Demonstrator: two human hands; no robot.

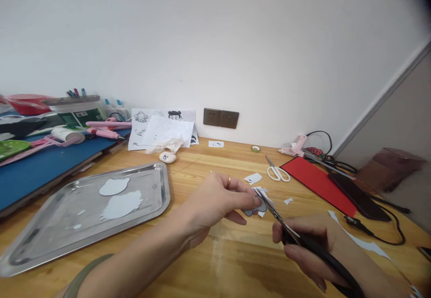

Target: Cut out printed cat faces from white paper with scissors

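My left hand point(218, 201) pinches a small grey-white paper cutout point(256, 208) above the wooden table point(215, 253); a ring shows on one finger. My right hand point(313, 248) grips black-handled scissors point(286, 226), whose blades reach up and left into the edge of the cutout. Small white paper scraps point(253, 179) lie on the table just beyond both hands.
A steel tray point(40, 239) at left holds two pale cutouts point(121, 203). White scissors point(278, 172), red card point(316, 183), a dark phone point(357, 194), a pink glue gun point(294, 146) and cables lie at right. Printed sheets point(164, 129) lean on the wall; a blue mat point(37, 167) with clutter is far left.
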